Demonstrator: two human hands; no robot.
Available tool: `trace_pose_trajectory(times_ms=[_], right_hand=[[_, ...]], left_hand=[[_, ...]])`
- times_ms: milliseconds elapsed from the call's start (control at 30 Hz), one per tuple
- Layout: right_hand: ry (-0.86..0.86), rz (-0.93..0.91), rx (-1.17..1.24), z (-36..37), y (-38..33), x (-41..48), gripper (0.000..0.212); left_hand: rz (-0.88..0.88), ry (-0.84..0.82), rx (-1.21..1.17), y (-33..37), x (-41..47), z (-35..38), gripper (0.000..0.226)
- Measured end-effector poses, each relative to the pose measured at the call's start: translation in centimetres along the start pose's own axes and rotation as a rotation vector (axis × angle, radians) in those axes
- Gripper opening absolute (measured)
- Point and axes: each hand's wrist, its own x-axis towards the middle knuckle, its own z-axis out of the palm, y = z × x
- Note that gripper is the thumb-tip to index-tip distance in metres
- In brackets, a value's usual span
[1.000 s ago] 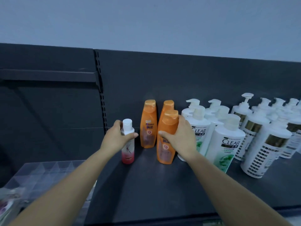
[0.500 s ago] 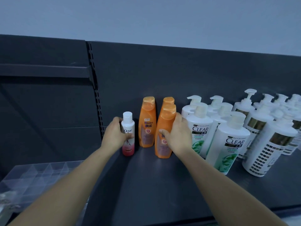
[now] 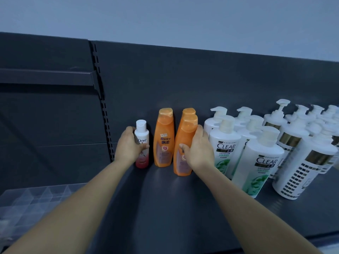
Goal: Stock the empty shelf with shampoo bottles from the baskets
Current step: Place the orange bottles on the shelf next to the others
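The left hand [image 3: 128, 147] held the small Dove bottle [image 3: 142, 142] upright on the dark shelf [image 3: 165, 208] near the back panel, fingers [image 3: 144, 146] curled round it. The right hand [image 3: 199, 151] gripped the front orange bottle [image 3: 183, 143], fingers wrapped round its side. A Rejoice bottle [image 3: 164, 138] stood between them, and CLEAR pump bottles [image 3: 224, 147] stood just to the right.

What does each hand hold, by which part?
The left hand grips the Dove bottle and the right hand the front orange bottle, both around the middle.

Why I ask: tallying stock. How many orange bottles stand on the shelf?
3. The lone orange bottle stands right of the Dove bottle; the front orange bottle is in the right hand; the back orange bottle stands directly behind it. Others may be hidden.
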Motion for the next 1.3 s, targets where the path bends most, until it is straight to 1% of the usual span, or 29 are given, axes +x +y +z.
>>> trace_pose_trajectory(times_ms=[200,333,400,500,567,600,700,767,800,867,967,1033,1100,1200,1300], right_hand=[[-0.023,0.016,0.029,0.1,0.1,-0.1,0.086],[-0.042,0.024,0.019,-0.3,0.0,-0.5,0.09],[-0.036,0.029,0.013,-0.6,-0.1,-0.7,0.09],[-0.025,0.029,0.006,-0.9,-0.1,-1.2,0.09],[-0.016,0.027,0.003,-0.9,-0.1,-1.9,0.088],[-0.013,0.025,0.003,-0.9,0.0,-2.4,0.087],[0.001,0.004,-0.019,-0.7,0.6,-4.3,0.076],[-0.008,-0.013,-0.049,-0.7,1.3,-5.8,0.06],[-0.027,-0.021,-0.063,-0.7,1.7,-6.6,0.053],[-0.078,-0.041,-0.091,-0.8,2.5,-8.4,0.047],[-0.201,-0.039,-0.189,-1.7,3.9,-11.0,0.052],[-0.266,-0.014,-0.244,-2.8,5.0,-12.8,0.054],[-0.295,0.002,-0.284,-4.3,6.2,-14.7,0.05],[-0.335,0.022,-0.345,-6.8,8.3,-18.1,0.051],[-0.336,0.048,-0.392,-9.2,10.6,-21.6,0.048]], left_hand=[[0.002,-0.006,-0.013,-0.3,0.1,0.2,0.06],[0.006,-0.032,0.001,-0.6,-0.3,0.1,0.069],[0.018,-0.052,0.033,-0.8,-0.6,-0.1,0.066],[0.029,-0.075,0.09,-1.1,-0.8,-0.1,0.052],[0.003,-0.081,0.138,-1.4,-1.1,-0.2,0.039],[-0.014,-0.096,0.166,-1.6,-1.5,-0.2,0.036],[-0.007,-0.209,0.286,-2.5,-2.7,-0.3,0.048],[0.012,-0.271,0.363,-2.8,-3.9,-0.5,0.051],[0.032,-0.297,0.394,-2.9,-4.7,-0.6,0.05],[0.095,-0.335,0.466,-2.8,-6.3,-0.6,0.052],[0.174,-0.374,0.562,-1.8,-9.3,-0.6,0.056],[0.225,-0.389,0.606,-0.8,-11.5,-0.5,0.052],[0.284,-0.394,0.64,0.6,-13.8,-0.3,0.05],[0.357,-0.39,0.663,2.8,-17.8,0.5,0.059],[0.438,-0.391,0.683,4.9,-22.0,1.4,0.063]])
